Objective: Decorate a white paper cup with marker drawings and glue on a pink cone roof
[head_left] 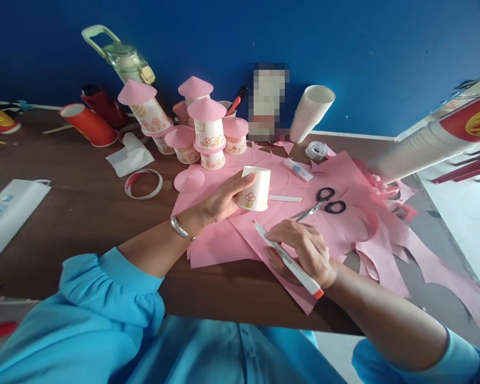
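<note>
My left hand [226, 196] is wrapped round a white paper cup [258, 188], which stands upside down in the grip and carries a drawn flower and yellow-green marks. Just below and to the right, my right hand [302, 248] grips a white marker [292, 265] with an orange end; its tip points up at the cup but is apart from it. Pink paper sheets [216, 246] lie under both hands. Black-handled scissors [323, 202] and a second white marker [286, 199] rest on the paper to the right of the cup.
Decorated cup towers with pink cone roofs [207, 125] stand at the back. Behind the paper are a stack of white cups [312, 113], a clear tape roll [317, 150] and a green bottle [124, 58]. A tape ring [143, 184] and a pink cone [189, 181] lie left. Paper scraps [384, 261] spread right.
</note>
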A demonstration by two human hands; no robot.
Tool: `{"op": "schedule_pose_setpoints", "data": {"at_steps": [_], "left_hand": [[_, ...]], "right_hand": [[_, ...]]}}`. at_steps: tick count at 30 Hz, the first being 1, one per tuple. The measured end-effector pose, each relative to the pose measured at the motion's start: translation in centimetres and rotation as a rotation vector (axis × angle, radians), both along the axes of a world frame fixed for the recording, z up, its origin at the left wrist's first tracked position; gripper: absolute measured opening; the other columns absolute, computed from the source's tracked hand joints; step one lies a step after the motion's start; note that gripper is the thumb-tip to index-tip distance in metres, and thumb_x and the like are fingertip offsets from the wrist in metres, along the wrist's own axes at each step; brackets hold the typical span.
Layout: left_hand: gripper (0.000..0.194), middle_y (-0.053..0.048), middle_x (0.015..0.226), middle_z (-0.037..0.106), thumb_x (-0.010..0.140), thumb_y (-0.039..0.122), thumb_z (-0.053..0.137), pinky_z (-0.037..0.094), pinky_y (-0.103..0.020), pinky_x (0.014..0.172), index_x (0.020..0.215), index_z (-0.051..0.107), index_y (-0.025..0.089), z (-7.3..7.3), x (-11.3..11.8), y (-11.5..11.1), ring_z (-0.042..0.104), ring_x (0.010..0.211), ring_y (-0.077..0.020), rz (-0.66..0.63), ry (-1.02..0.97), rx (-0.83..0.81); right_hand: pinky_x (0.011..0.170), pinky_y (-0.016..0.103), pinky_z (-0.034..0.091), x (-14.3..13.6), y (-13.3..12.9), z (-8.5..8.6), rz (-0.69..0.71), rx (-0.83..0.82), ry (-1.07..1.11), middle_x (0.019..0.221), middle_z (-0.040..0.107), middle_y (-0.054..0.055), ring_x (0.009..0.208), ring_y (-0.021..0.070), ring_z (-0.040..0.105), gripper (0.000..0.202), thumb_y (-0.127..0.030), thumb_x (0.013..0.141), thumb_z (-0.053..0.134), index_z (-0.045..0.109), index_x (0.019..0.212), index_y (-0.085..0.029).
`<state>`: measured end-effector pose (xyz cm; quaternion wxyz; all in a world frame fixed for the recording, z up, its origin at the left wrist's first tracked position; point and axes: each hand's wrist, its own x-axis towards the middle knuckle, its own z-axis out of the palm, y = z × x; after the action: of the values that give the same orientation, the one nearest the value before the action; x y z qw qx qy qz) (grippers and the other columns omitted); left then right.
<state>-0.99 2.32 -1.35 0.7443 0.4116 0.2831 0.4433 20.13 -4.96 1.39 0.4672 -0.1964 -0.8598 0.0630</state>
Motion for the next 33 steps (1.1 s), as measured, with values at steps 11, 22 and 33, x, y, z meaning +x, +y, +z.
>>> {"op": "schedule_pose_setpoints", "data": {"at_steps": [11, 22, 33], "left_hand": [[0.047, -0.009, 0.118, 0.073, 0.09, 0.061, 0.079, 0.055, -0.032, 0.079, 0.113, 0.071, 0.021, 0.9, 0.3, -0.6, 0.068, 0.11, -0.0256, -0.032, 0.092, 0.04], [0.045, -0.01, 0.116, 0.075, 0.098, 0.06, 0.07, 0.056, -0.033, 0.085, 0.116, 0.071, 0.019, 0.2, 0.1, -0.4, 0.071, 0.109, -0.0259, -0.086, 0.101, 0.128], [0.045, -0.011, 0.115, 0.076, 0.099, 0.061, 0.067, 0.056, -0.036, 0.087, 0.116, 0.072, 0.019, 0.0, 0.1, -0.4, 0.071, 0.109, -0.0271, -0.072, 0.118, 0.148]], "right_hand": [[0.058, 0.025, 0.061, -0.1, 0.4, -0.1, -0.143, 0.054, -0.024, 0.078, 0.073, 0.001, 0.065, 0.0147, 0.074, 0.017, -0.006, 0.095, 0.065, 0.063, 0.105, -0.02], [0.054, 0.024, 0.061, 0.0, 0.7, 0.2, -0.196, 0.1, -0.035, 0.076, 0.072, -0.001, 0.064, 0.0138, 0.073, 0.018, -0.006, 0.096, 0.063, 0.062, 0.105, -0.023], [0.056, 0.023, 0.06, 0.0, 0.7, 0.0, -0.2, 0.114, -0.061, 0.078, 0.073, 0.0, 0.065, 0.0136, 0.073, 0.018, -0.006, 0.097, 0.063, 0.061, 0.107, -0.021]]}}
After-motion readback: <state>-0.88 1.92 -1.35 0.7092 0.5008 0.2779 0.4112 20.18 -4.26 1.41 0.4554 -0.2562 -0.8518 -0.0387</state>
